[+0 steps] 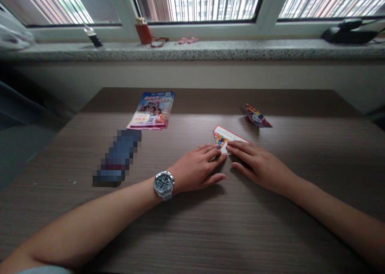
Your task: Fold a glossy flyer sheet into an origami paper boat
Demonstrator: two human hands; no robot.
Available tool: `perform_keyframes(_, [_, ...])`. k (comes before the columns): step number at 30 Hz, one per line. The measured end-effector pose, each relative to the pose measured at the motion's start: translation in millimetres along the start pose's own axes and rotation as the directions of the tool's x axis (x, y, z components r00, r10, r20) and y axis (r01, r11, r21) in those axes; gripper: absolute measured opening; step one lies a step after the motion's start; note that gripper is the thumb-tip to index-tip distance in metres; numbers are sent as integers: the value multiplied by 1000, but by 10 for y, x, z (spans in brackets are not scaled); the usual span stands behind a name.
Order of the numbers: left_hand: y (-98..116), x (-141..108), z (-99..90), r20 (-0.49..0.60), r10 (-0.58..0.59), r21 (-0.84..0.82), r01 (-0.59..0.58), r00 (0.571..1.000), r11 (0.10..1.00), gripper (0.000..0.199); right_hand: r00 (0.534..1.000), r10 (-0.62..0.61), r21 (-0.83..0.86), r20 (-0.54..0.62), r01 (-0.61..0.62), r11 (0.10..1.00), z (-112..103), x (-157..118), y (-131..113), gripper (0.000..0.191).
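We see a folded printed paper [231,139] mid-table, long axis running 10-to-4 o'clock, fingertips of both hands touching its near edge. Left hand [195,169] lies flat at its 8 o'clock, fingers loosely together; right hand [258,165] lies flat at its 4 o'clock, fingers slightly spread. Neither pinches; neither is clearly nearer. Paper boat [258,116] at 2 o'clock, leaflet [150,110] at 10 o'clock, pixelated object [117,157] at 9 o'clock, all on a wood-grain table [192,230]. Wristwatch [164,185] on left wrist.
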State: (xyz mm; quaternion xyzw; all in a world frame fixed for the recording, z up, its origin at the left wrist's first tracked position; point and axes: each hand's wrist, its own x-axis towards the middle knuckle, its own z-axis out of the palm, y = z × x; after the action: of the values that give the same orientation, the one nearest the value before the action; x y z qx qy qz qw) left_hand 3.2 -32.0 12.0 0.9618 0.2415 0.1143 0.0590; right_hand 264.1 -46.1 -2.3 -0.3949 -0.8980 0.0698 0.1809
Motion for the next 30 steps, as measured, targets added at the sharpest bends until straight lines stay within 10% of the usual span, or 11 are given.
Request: perform_keyframes(30, [-127,5,-27,13,-42,-41,43,999,998,52,994,-84,9,76,83,997,-9,-47,120,49])
